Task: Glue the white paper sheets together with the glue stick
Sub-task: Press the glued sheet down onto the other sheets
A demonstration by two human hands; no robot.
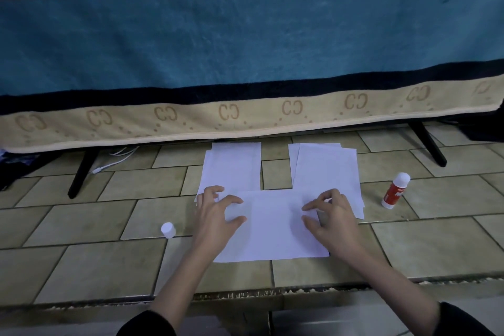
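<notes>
A striped towel (245, 43) is hanging across the view at 12 o'clock, its beige hem over two black legs (81, 172). Below it, the tiled floor (90, 215) is carrying three lots of paper: a stack (231, 166) at 11 o'clock, a stack (327, 169) at 1 o'clock, and a sheet (272, 226) overlapping both. The left hand (215, 213) and right hand (332, 215) are pressing that sheet, fingers spread, gripping nothing. The glue stick (395, 190) is lying at 3 o'clock, capped; a white cap (168, 230) is standing at 9 o'clock.
</notes>
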